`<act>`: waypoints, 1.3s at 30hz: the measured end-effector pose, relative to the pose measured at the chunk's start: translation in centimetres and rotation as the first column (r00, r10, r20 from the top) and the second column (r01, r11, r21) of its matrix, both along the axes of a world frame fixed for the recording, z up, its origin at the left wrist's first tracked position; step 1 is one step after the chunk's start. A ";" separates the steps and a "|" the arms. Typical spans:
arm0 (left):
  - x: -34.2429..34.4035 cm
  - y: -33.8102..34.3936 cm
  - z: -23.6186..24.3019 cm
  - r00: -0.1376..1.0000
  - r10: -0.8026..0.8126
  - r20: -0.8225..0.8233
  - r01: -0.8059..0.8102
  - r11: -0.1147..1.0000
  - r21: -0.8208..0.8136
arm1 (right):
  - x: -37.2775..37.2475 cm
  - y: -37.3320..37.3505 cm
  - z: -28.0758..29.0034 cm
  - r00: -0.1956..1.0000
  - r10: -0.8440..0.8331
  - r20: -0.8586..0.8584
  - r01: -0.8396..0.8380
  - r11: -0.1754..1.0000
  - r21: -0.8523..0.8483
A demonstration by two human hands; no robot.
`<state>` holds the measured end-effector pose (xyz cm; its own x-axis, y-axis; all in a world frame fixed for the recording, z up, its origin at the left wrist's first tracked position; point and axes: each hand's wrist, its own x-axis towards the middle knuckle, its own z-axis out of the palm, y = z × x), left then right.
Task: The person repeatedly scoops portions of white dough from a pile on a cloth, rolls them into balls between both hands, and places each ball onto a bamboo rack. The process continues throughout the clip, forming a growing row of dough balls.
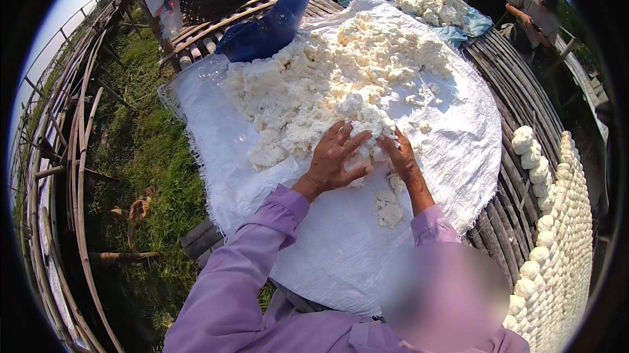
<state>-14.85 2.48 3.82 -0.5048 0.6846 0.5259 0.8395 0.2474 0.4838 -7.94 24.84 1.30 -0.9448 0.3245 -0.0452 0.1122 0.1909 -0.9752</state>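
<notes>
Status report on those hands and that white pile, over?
Left hand spread on crumbly white mass; right hand alongside, also touching it. Blue tub beyond, out of the way.

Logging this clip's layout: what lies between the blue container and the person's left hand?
The head view shows the heap of white crumbly material, spread on the white sheet, between the blue container and the left hand.

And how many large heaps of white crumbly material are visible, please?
2: one near crumbly white heap on the white woven sheet, one far crumbly white heap on the crumpled light-blue sheet.
</notes>
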 end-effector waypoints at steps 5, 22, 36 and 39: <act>1.3 0.0 0.0 0.989 -0.043 0.144 0.067 0.984 -0.164 | 3.9 0.7 5.7 0.992 0.054 0.114 -0.105 0.852 0.513; 1.7 0.0 -1.0 0.983 0.041 -0.180 -0.104 0.928 -0.357 | 1.8 -2.5 3.6 0.955 -0.118 0.271 -0.145 0.611 0.778; 10.3 3.4 0.1 -0.121 -0.366 0.923 -0.284 0.903 0.321 | 5.8 0.6 1.9 0.921 -0.390 -0.001 0.390 0.920 -0.034; 8.9 7.1 -0.1 -0.384 -0.646 0.660 -0.465 0.752 0.467 | 7.3 -2.1 5.2 0.966 -0.185 -0.179 0.252 0.822 0.511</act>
